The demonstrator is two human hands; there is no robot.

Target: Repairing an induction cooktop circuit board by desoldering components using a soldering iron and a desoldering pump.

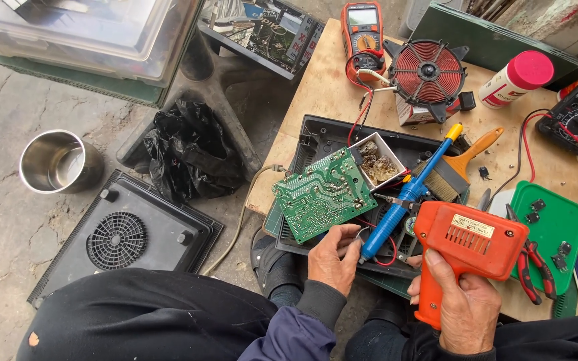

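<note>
Right hand point(466, 304) clamped on orange plastic soldering gun point(471, 249). Left hand point(332, 257) grips blue desoldering pump point(406, 197), just right of flat green circuit board point(319, 194) on wooden table point(322, 87).

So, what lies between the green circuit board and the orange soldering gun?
In the head view, the blue desoldering pump lies between the green circuit board and the orange soldering gun, its lower end by the left hand.

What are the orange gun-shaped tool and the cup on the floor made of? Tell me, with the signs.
Orange gun-shaped tool: looks like moulded plastic, matte, with vent slots in its body; the right hand holds its handle. Cup: probably stainless steel, with a shiny, mirror-like wall and rim.
</note>
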